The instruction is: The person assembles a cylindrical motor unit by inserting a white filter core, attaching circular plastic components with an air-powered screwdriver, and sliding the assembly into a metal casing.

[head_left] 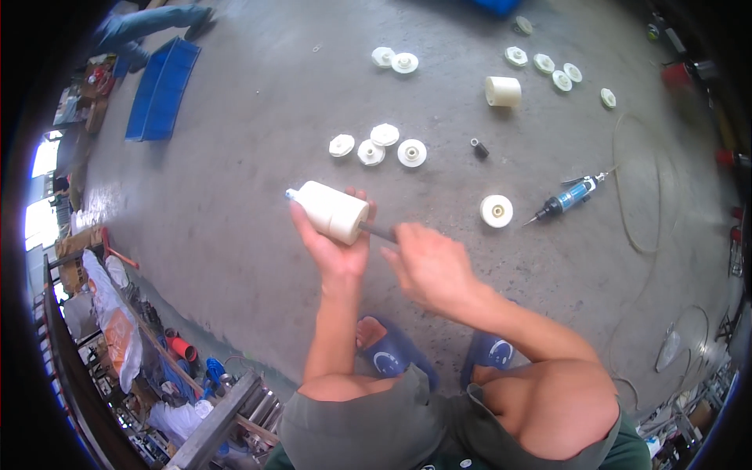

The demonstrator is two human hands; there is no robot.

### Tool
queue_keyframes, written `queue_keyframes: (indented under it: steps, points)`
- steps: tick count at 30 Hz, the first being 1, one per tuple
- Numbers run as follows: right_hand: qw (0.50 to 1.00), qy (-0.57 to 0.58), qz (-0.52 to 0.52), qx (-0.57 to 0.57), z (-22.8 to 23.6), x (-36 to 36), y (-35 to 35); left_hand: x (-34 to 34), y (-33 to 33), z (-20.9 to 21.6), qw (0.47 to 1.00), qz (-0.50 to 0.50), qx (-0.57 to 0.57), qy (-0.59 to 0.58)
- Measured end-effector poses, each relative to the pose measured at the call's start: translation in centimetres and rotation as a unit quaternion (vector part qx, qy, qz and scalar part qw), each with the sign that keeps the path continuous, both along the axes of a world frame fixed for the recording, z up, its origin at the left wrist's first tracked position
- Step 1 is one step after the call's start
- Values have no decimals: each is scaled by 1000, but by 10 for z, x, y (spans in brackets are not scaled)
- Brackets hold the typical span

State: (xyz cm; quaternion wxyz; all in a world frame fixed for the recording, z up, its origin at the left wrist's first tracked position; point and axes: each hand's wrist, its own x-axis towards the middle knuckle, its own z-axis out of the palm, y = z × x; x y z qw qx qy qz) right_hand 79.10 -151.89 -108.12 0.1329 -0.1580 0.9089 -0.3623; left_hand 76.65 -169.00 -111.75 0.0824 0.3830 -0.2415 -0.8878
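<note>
Above the smooth grey concrete floor, the left hand cups a creamy-white plastic cylinder, its right end nearer the person, and the right hand is clenched just beside it. On the floor to the right lie a slender blue-and-black air tool and a round white plastic cap. The right hand grips a slim dark-grey rod, which meets the cylinder's right end.

Your left hand and right hand are bare. You wear loose grey shorts, a dark green garment nearest, and blue slippers, both bearing a white smiley.
</note>
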Motion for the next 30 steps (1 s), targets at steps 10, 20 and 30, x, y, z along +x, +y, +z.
queue_keyframes:
  steps: [10,20,30]
  points:
    - [595,-640,-72,-481,-19,4,-2,10,-8,-10,972,-144,82,164]
    - [995,-38,-12,-92,-50,19,-13,6,18,-13,970,-73,-229,-44]
    - [418,-728,-43,-541,-45,11,6,7,-13,-5,982,-124,-22,138]
